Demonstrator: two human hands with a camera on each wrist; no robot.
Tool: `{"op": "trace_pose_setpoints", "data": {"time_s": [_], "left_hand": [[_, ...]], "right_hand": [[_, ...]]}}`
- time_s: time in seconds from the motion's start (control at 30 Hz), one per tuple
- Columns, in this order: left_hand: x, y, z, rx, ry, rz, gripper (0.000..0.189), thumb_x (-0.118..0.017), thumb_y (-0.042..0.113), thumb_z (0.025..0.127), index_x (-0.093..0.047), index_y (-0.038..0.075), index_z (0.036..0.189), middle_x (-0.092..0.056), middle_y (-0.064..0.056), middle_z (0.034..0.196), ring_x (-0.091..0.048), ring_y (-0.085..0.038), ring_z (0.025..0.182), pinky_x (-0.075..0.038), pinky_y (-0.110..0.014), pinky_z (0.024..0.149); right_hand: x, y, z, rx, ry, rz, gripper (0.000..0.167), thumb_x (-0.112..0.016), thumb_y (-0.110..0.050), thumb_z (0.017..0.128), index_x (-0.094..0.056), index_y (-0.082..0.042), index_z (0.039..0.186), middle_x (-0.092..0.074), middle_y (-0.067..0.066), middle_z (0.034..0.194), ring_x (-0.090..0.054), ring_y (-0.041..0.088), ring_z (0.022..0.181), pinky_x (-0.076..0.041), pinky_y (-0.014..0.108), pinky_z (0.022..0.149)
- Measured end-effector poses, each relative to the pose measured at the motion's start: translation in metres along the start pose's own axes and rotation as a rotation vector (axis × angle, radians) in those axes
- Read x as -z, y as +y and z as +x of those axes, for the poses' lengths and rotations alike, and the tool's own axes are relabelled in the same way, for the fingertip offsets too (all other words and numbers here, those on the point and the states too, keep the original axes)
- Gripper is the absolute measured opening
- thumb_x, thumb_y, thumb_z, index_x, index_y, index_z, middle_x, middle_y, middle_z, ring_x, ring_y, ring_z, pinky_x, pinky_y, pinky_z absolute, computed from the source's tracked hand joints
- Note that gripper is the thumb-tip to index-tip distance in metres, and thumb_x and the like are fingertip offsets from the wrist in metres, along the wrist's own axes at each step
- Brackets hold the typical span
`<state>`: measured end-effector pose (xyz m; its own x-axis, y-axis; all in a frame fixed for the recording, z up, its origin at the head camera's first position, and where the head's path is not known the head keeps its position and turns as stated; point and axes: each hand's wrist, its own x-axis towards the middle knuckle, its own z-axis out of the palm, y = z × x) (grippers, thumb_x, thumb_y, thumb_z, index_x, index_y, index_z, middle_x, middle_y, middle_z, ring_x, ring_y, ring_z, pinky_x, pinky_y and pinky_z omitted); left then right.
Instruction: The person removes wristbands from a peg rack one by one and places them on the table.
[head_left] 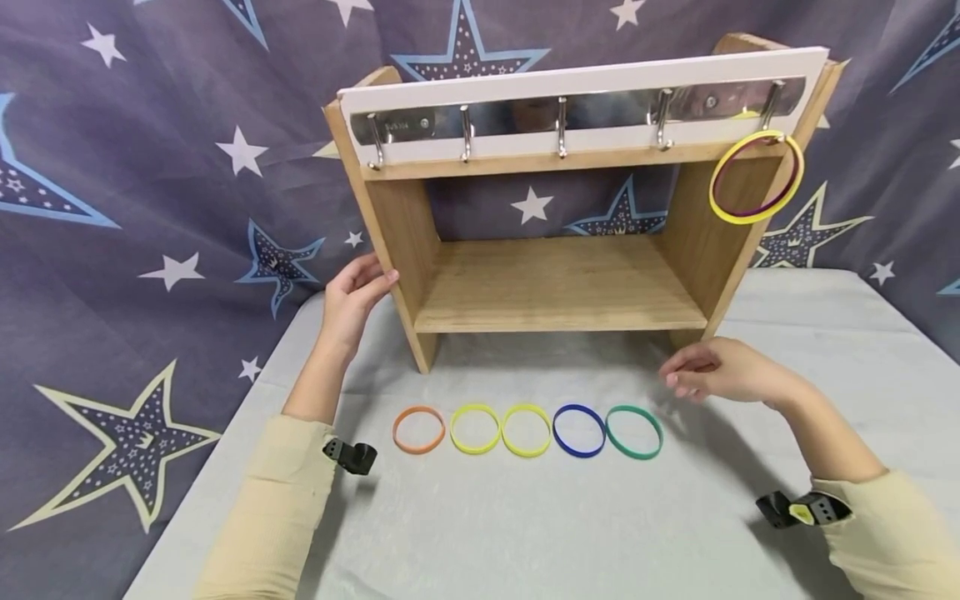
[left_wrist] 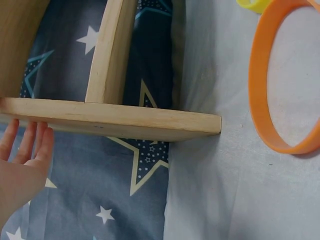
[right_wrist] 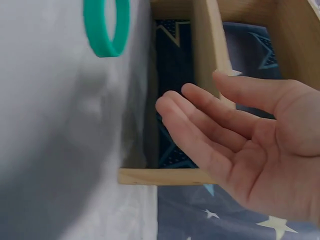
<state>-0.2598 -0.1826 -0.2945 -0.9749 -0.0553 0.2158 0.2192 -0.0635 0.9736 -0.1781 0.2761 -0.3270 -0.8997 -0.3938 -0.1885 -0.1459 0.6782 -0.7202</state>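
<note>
My left hand [head_left: 348,304] rests its fingertips on the left side panel [left_wrist: 115,112] of a small wooden shelf [head_left: 558,279], fingers extended. Bent loosely and holding nothing, my right hand [head_left: 731,371] hovers by the shelf's lower right front, with the green silicone wristband [head_left: 636,456] nearest to it. Left of that, a blue wristband [head_left: 579,454], two yellow wristbands [head_left: 527,454] and an orange wristband [head_left: 396,429] lie in a row on the cloth. From the rightmost hook [head_left: 772,104] hang a yellow wristband [head_left: 746,221] and a purple one.
A metal strip [head_left: 510,117] with several hooks runs along the white board at the shelf's top. The shelf stands toward the back of a table with a pale cloth [head_left: 525,533]. Behind hangs a dark curtain [head_left: 225,225] with a star print.
</note>
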Motion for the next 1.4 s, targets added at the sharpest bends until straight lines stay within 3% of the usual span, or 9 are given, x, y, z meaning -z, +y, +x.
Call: {"op": "trace_pose_setpoints", "data": {"time_s": [0.17, 0.33, 0.43, 0.53, 0.63, 0.73, 1.03, 1.27, 1.4], "left_hand": [[0.0, 0.001, 0.001, 0.005, 0.006, -0.001, 0.028, -0.063, 0.006, 0.09, -0.06, 0.015, 0.116, -0.066, 0.01, 0.102, -0.062, -0.003, 0.099, -0.053, -0.014, 0.088], [-0.001, 0.001, -0.001, 0.015, 0.001, -0.003, 0.029, -0.063, 0.006, 0.089, -0.059, 0.014, 0.116, -0.066, 0.011, 0.101, -0.062, -0.003, 0.098, -0.053, -0.014, 0.088], [-0.001, 0.001, -0.001, 0.009, -0.003, 0.004, 0.028, -0.063, 0.006, 0.089, -0.06, 0.015, 0.115, -0.066, 0.011, 0.101, -0.062, -0.003, 0.097, -0.053, -0.014, 0.088], [-0.001, 0.001, -0.001, 0.001, -0.002, 0.001, 0.027, -0.064, 0.006, 0.089, -0.06, 0.016, 0.114, -0.066, 0.011, 0.101, -0.063, -0.003, 0.097, -0.053, -0.014, 0.088], [-0.001, 0.001, -0.001, -0.003, -0.001, -0.002, 0.027, -0.064, 0.006, 0.089, -0.06, 0.016, 0.113, -0.066, 0.01, 0.1, -0.063, -0.003, 0.096, -0.053, -0.014, 0.088], [-0.001, 0.001, 0.0, -0.002, 0.0, -0.005, 0.026, -0.063, 0.005, 0.089, -0.06, 0.017, 0.112, -0.066, 0.01, 0.1, -0.063, -0.003, 0.096, -0.053, -0.014, 0.088], [-0.001, 0.002, -0.001, -0.001, 0.002, 0.002, 0.025, -0.063, 0.006, 0.089, -0.061, 0.018, 0.111, -0.066, 0.011, 0.099, -0.062, -0.003, 0.096, -0.053, -0.014, 0.087], [0.0, 0.001, 0.0, 0.007, 0.004, 0.014, 0.027, -0.064, 0.007, 0.089, -0.06, 0.016, 0.114, -0.066, 0.011, 0.1, -0.062, -0.003, 0.097, -0.052, -0.013, 0.088], [0.0, 0.001, 0.0, 0.008, 0.007, 0.01, 0.028, -0.064, 0.007, 0.089, -0.059, 0.015, 0.116, -0.065, 0.011, 0.101, -0.062, -0.003, 0.097, -0.052, -0.013, 0.088]], "right_hand": [[0.012, -0.005, -0.007, 0.07, 0.1, 0.021, 0.029, -0.059, -0.01, 0.094, -0.062, 0.009, 0.116, -0.074, 0.011, 0.096, -0.069, 0.003, 0.076, -0.061, 0.026, 0.07], [0.021, -0.007, -0.014, 0.116, 0.203, 0.049, 0.027, -0.057, -0.006, 0.095, -0.061, 0.012, 0.115, -0.071, -0.021, 0.088, -0.066, -0.004, 0.076, -0.058, 0.019, 0.069], [0.027, -0.01, -0.018, 0.16, 0.283, 0.081, 0.022, -0.058, -0.005, 0.094, -0.063, 0.008, 0.112, -0.068, -0.027, 0.086, -0.066, -0.006, 0.077, -0.057, 0.015, 0.068], [0.033, -0.015, -0.022, 0.208, 0.348, 0.156, 0.018, -0.058, -0.002, 0.094, -0.068, -0.008, 0.107, -0.07, -0.025, 0.089, -0.067, -0.006, 0.079, -0.056, 0.012, 0.069], [0.039, -0.021, -0.026, 0.224, 0.407, 0.202, 0.027, -0.058, -0.003, 0.094, -0.069, -0.026, 0.102, -0.071, -0.023, 0.09, -0.068, -0.006, 0.079, -0.055, 0.009, 0.072], [0.043, -0.029, -0.029, 0.214, 0.462, 0.218, 0.03, -0.058, -0.003, 0.094, -0.068, -0.03, 0.1, -0.072, -0.021, 0.088, -0.069, -0.005, 0.079, -0.055, 0.009, 0.073], [0.056, -0.045, -0.038, 0.228, 0.565, 0.206, 0.02, -0.061, -0.004, 0.092, -0.07, -0.018, 0.104, -0.073, -0.019, 0.089, -0.07, -0.003, 0.079, -0.054, 0.008, 0.072], [0.067, -0.049, -0.043, 0.416, 0.569, 0.524, 0.02, -0.059, 0.006, 0.09, -0.069, -0.005, 0.103, -0.076, -0.004, 0.09, -0.073, 0.004, 0.079, -0.057, 0.014, 0.073], [0.073, -0.052, -0.044, 0.485, 0.571, 0.633, 0.021, -0.057, 0.01, 0.089, -0.069, 0.0, 0.103, -0.077, 0.0, 0.093, -0.073, 0.009, 0.078, -0.058, 0.017, 0.073]]}}
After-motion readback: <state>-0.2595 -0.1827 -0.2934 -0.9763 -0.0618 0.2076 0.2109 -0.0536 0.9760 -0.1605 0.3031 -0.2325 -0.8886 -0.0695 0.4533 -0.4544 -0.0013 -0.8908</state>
